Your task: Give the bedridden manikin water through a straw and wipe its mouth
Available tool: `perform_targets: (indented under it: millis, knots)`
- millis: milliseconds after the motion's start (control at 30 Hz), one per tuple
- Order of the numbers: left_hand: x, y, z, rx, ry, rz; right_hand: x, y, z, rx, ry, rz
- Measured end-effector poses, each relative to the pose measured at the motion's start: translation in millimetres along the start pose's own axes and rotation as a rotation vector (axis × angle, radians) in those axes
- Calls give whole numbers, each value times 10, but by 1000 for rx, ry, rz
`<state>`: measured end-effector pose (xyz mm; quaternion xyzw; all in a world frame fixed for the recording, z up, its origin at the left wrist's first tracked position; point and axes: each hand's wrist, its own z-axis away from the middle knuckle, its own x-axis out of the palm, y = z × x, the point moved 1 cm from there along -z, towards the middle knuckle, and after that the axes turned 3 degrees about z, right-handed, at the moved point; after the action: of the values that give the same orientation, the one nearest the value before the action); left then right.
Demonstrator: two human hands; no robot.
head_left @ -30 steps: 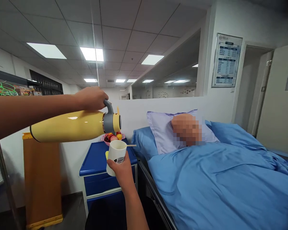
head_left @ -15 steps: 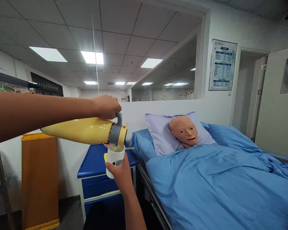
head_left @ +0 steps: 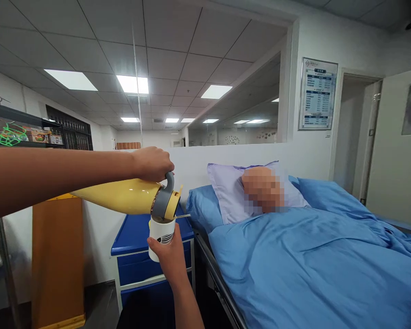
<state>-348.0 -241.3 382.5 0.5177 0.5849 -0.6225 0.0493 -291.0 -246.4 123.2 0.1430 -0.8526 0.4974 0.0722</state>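
My left hand (head_left: 154, 163) is closed round the grey handle of a yellow thermos jug (head_left: 123, 196). The jug lies nearly level, its spout end tipped down over a white mug (head_left: 161, 230) with black stripes. My right hand (head_left: 169, 249) wraps the mug from the right, thumb on its near side. A thin stick-like handle (head_left: 182, 215) pokes out at the mug's rim; its other end is hidden. The jug's mouth sits at the rim, and I cannot make out any stream between them.
Behind the mug stands a blue bedside cabinet (head_left: 130, 235). To the right, a manikin head (head_left: 262, 187) rests on a lilac pillow (head_left: 226, 187) under a blue quilt (head_left: 294, 256). A dark bed rail (head_left: 219, 283) runs alongside. A brown board (head_left: 58, 260) leans at left.
Both hands, with the jug and mug, have come down slightly in view. The jug's spout end is now closer to the mug's rim, partly covering its opening.
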Motion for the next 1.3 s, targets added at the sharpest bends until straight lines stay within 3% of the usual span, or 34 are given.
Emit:
perform_targets:
  millis: [533, 833, 1033, 1300]
  knots:
    - [-47, -228, 72, -47, -24, 16, 131, -6, 39, 36, -20, -19]
    - [-41, -276, 137, 14, 23, -69, 177, 11, 55, 28, -31, -14]
    - [-62, -257, 149, 18, -18, -182, 187, 66, 51, 45, -53, -28]
    - [-91, -165, 120, 75, 16, -248, 206, 146, 50, 53, -57, -35]
